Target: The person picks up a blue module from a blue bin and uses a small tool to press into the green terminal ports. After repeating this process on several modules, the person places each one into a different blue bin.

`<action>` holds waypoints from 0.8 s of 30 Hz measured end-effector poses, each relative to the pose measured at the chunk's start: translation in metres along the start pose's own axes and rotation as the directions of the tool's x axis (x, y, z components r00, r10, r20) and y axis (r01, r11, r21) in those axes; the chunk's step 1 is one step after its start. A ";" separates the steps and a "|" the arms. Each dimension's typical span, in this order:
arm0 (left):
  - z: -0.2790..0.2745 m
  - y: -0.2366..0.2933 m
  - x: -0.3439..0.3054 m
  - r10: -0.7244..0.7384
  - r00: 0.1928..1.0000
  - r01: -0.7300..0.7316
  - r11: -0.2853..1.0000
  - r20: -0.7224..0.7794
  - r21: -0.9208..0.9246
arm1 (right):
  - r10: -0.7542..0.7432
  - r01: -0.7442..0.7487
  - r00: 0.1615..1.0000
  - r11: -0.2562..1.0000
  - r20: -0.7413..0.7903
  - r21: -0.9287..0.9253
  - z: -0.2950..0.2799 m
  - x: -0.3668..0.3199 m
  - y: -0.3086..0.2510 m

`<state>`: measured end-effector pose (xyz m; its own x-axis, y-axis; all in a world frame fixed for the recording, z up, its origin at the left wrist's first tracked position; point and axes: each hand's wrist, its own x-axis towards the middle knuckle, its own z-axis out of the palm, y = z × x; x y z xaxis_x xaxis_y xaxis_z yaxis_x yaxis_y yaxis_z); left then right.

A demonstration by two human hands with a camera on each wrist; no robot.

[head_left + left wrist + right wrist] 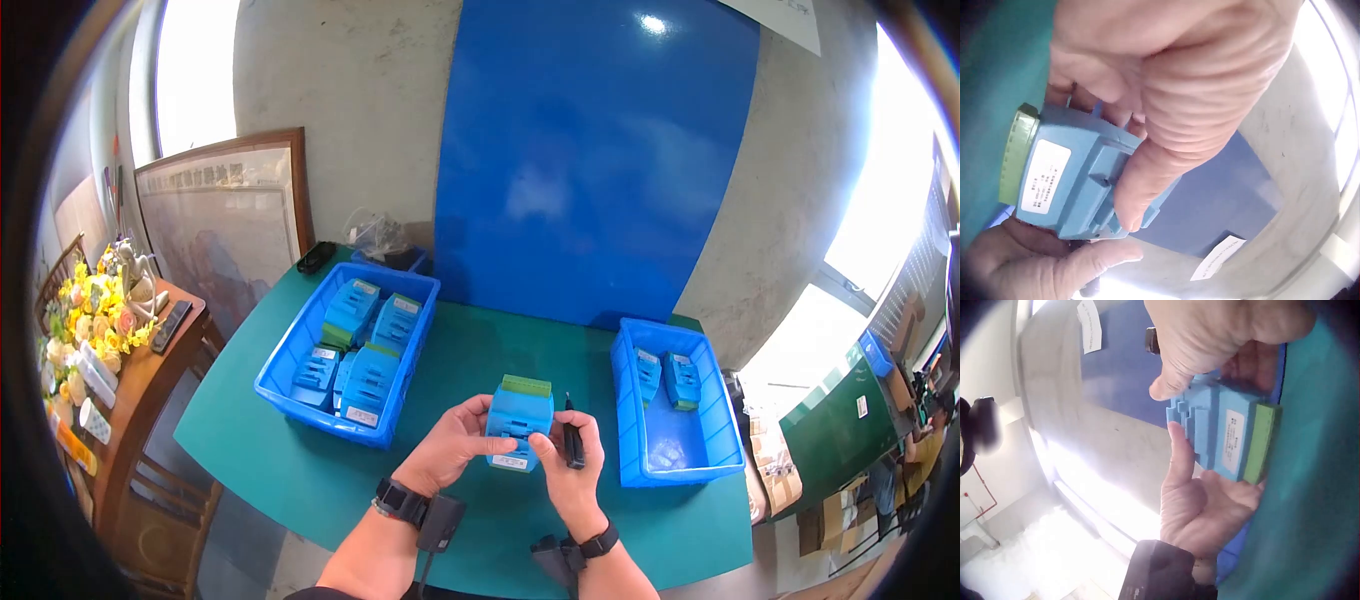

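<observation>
Both hands hold a blue electronic module [522,415] with a green terminal strip [1017,153] along one end and a white printed label [1232,442] on its side. My left hand [455,440] grips its left side, the thumb lying over the slotted face. On the other side my right hand [575,470] holds it with the thumb at the lower edge. A slim black tool with a thin tip [573,445] is also held in the right hand's fingers, pointing away from me; its kind cannot be made out.
To the left on the green table [500,540], a blue bin [270,392] contains several similar modules. Another blue bin [680,475] on the right has two modules at its far end. Behind the left bin lie a clear plastic bag [378,235] and a black item [316,258].
</observation>
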<state>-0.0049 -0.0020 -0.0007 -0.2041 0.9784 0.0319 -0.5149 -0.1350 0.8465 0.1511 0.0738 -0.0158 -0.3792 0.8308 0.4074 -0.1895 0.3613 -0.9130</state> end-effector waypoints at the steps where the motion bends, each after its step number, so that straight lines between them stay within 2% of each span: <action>1: -0.001 -0.003 0.000 0.017 1.000 -0.017 1.000 -0.009 0.019 | 0.008 -0.008 1.000 1.000 -0.012 0.008 0.000 0.000 0.001; 5: 0.001 0.000 -0.002 0.031 0.987 -0.017 0.996 -0.158 0.091 | -0.183 0.172 0.980 0.976 -0.073 -0.133 0.001 -0.002 0.000; 8: -0.017 -0.013 0.006 -0.185 0.969 0.198 0.978 -0.164 0.064 | -0.325 0.306 0.943 0.933 -0.073 -0.190 0.005 -0.003 -0.006; 11: -0.011 -0.008 0.006 -0.308 0.951 0.308 0.951 -0.030 0.030 | -0.412 0.403 0.911 0.881 0.014 -0.247 0.005 -0.003 -0.005; 14: -0.009 -0.009 0.005 -0.309 0.936 0.335 0.928 0.169 -0.163 | -0.384 0.391 0.920 0.880 0.081 -0.267 0.005 -0.003 -0.007; 15: -0.007 -0.009 0.006 -0.294 0.936 0.333 0.916 0.192 -0.221 | -0.358 0.380 0.925 0.873 0.129 -0.305 0.002 -0.003 -0.005; 18: -0.012 -0.010 0.007 -0.257 0.964 0.264 0.867 0.073 -0.422 | -0.467 0.488 0.869 0.749 0.165 -0.448 0.008 0.000 -0.008; 21: -0.012 -0.006 0.006 -0.107 0.994 0.087 0.847 -0.008 -0.524 | -0.523 0.518 0.845 0.747 0.112 -0.418 0.006 0.001 -0.008; 24: -0.011 -0.007 0.006 -0.002 0.991 -0.067 0.854 -0.132 -0.516 | -0.351 0.353 0.936 0.925 0.037 -0.143 0.000 -0.005 -0.012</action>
<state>-0.0114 0.0027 -0.0124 -0.3113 0.9495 -0.0406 -0.8556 -0.2614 0.4469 0.1547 0.0655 -0.0069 -0.3221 0.6345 0.7026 -0.1794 0.6878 -0.7034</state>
